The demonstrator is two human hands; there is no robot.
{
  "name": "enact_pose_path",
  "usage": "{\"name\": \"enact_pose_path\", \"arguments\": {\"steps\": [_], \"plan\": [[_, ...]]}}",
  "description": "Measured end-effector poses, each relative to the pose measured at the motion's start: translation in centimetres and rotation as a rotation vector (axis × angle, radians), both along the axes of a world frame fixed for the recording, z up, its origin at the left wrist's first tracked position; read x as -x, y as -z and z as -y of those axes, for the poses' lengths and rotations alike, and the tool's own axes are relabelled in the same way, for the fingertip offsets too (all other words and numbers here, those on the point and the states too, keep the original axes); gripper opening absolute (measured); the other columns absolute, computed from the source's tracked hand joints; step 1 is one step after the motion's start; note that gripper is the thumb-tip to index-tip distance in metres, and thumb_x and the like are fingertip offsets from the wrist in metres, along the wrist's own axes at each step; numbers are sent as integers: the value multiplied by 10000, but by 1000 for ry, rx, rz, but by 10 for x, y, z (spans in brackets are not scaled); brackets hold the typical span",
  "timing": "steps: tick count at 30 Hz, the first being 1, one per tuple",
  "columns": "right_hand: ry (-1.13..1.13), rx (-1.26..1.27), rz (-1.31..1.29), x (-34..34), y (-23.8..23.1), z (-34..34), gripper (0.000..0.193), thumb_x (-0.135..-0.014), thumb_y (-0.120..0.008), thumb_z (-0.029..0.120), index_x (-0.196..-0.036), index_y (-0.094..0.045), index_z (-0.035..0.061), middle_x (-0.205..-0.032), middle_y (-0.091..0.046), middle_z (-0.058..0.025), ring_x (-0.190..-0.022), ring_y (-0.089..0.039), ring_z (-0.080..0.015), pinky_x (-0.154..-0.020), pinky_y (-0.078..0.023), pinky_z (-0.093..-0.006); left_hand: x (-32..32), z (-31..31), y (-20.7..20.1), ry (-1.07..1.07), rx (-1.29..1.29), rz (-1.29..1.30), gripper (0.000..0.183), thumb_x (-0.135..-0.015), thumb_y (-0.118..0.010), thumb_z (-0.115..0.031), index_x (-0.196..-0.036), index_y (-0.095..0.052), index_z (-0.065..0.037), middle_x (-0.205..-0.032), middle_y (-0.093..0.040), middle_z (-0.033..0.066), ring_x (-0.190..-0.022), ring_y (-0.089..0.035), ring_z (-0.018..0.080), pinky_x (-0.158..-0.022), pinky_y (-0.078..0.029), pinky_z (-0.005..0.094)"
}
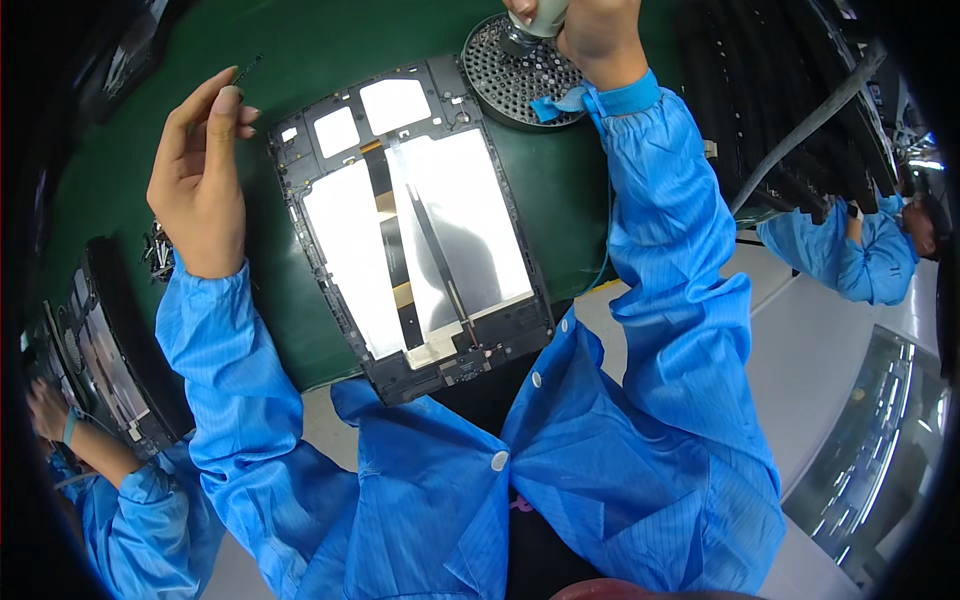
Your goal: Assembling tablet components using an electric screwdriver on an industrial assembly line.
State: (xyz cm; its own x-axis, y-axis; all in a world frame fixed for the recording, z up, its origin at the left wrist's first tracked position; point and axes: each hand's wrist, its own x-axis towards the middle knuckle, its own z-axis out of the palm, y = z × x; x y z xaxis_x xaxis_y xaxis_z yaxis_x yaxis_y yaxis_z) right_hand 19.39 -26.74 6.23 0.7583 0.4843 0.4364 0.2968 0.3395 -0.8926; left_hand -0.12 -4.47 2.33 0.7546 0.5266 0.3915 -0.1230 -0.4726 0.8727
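My left hand (200, 165) is raised over the left of the green table, thumb and fingertips pinching a thin, dark, narrow strip (248, 70). Its kind is too small to make out. At the top edge, my right hand (603, 42) grips a pale, rounded tool with a metallic end (545, 18), partly cut off by the picture. The metallic end is over a round, dark plate full of holes (500, 95). Between my hands lies an opened tablet housing (440, 270), black-framed with shiny silver panels and dark flex strips. Neither hand touches it.
A small pile of dark metallic parts (158, 250) lies beside my left wrist. Racks of dark panels (125, 340) stand at left, with more (790, 100) at right. A blue cord (607, 235) runs down from my right wrist. Co-workers in blue sit on both sides.
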Motion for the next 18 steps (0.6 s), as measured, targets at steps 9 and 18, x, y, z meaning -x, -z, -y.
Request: {"name": "enact_pose_path", "arguments": {"steps": [9, 18], "plan": [[26, -30, 6, -1, 3, -2, 224, -912, -588, 132, -819, -655, -61, -680, -655, -107, -455, -547, -124, -409, -427, -248, 0, 1, 1, -103, 68, 33, 280, -972, -661, -183, -1181, -679, 2, -1021, -708, 104, -908, -666, 147, -844, -538, 277], [32, -12, 27, -2, 3, -2, 197, -926, -578, 109, -813, -645, -38, -714, -664, -101, -468, -557, -120, -421, -432, -250, -1, -1, -1, -76, 108, 27, 272, -970, -664, -187, -1168, -686, -1, -1052, -710, 100, -918, -666, 143, -846, -538, 276]]}}
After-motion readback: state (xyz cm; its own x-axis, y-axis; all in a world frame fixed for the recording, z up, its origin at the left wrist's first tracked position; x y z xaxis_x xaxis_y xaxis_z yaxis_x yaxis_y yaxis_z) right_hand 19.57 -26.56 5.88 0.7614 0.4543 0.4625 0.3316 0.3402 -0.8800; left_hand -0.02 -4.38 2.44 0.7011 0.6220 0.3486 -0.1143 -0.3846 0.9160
